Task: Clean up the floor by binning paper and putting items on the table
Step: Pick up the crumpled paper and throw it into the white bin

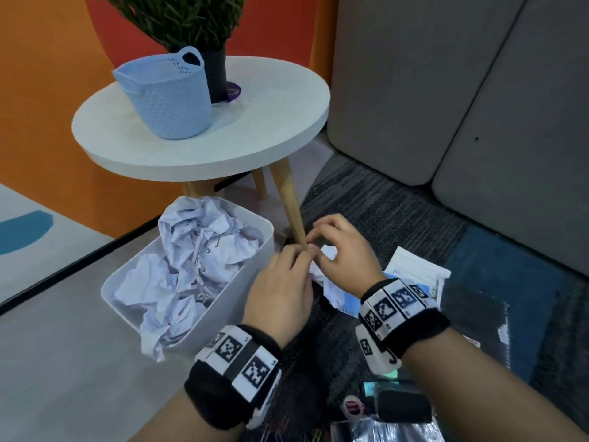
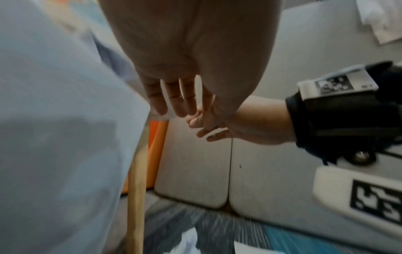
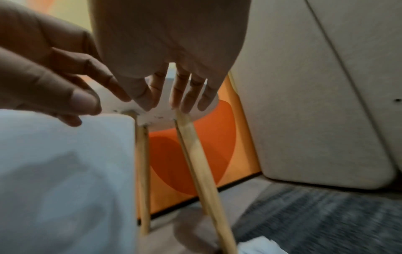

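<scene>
Both hands (image 1: 314, 263) above crumpled paper (image 1: 328, 283), bin (image 1: 204, 320) left

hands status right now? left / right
Left hand: open, fingers extended, holding nothing, above the crumpled paper.
Right hand: open, fingers loosely spread, holding nothing.

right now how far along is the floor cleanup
Partly done. The white bin already holds several crumpled sheets. In hand: both the left hand and right hand hover with relaxed fingers over a crumpled paper on the carpet, not gripping it. Left: that paper, the flat printed sheets and small dark items on the floor. The round table carries only a blue basket and a plant pot.
</scene>
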Motion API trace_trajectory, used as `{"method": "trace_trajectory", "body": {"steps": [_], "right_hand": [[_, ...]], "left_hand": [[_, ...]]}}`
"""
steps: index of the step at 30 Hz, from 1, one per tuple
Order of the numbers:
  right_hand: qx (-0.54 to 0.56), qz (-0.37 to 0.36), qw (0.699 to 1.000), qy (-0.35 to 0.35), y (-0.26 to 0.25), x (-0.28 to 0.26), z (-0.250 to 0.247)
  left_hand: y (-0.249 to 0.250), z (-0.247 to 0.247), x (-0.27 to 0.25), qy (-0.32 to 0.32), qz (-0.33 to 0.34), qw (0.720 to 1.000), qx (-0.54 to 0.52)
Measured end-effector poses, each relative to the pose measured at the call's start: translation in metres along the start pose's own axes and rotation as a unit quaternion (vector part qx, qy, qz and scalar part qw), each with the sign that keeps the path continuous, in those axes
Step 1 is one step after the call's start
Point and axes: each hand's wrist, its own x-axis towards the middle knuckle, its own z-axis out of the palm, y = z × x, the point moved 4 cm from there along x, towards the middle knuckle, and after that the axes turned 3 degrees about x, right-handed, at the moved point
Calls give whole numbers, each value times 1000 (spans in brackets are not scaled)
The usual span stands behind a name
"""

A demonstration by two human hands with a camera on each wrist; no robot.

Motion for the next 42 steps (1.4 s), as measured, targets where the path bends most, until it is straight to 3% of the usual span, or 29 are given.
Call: {"method": "trace_trajectory", "body": {"steps": [3,7,10,14,17,21,24,28,32,36,42], "right_hand": [[-70,81,994,-37,45,-10,11],[-146,188,958,-162,101,-29,49],[-169,233,924,-251,127,-47,87],[-260,280,843,-379,148,-71,130],[-283,318,800,-423,160,-86,152],[-263,297,837,-376,161,-89,153],[-197,308,892,-267,149,-85,139],[-111,312,927,-176,121,-83,109],[-13,274,950,-148,78,-69,71],[103,234,960,-116,37,-59,32],[149,141,973,-104,-28,-49,-24]], "left_hand": [[-15,49,-5,-110,-28,993,-22],[-43,95,-23,-212,-53,976,3],[-60,115,-36,-248,-73,966,-4],[-69,128,-48,-272,-73,959,-19],[-73,131,-52,-275,-74,958,-26],[-81,132,-52,-264,-78,960,-46],[-85,133,-52,-263,-84,960,-52],[-81,132,-49,-267,-100,957,-56],[-65,126,-43,-248,-98,962,-62],[-47,100,-30,-148,-109,975,-127],[-12,48,-14,-60,-99,969,-217]]}}
